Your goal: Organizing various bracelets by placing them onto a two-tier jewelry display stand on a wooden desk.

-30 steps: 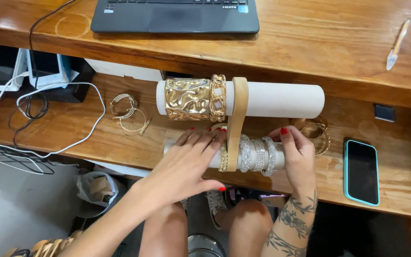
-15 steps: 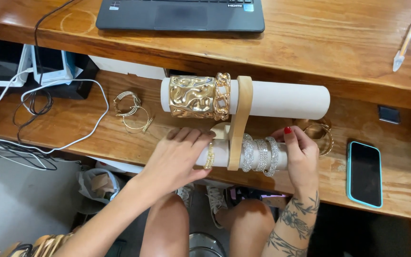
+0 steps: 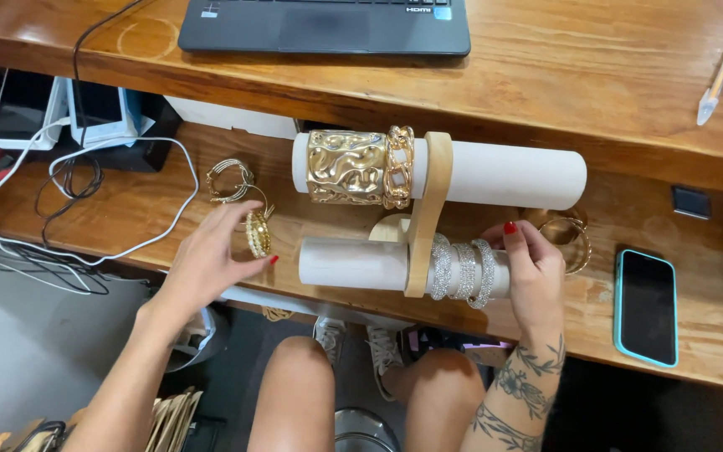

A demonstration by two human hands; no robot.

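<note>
Wooden shelf [image 3: 169,201]: bracelet stand [image 3: 424,218], loose bangles [image 3: 229,180], phone [image 3: 646,307], cables [image 3: 69,180].

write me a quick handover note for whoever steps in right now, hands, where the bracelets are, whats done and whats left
Left hand: holds a gold beaded bracelet just left of the lower roll, off the stand.
Right hand: grips the right end of the lower roll, beside three sparkly silver bangles.
Stand: wooden upright with two pale rolls; the upper roll carries a wide gold cuff and a gold chain bracelet.
Done: five pieces sit on the rolls.
Left: the bracelet in hand, loose thin gold bangles on the shelf at left, and gold bangles behind the right hand.
</note>
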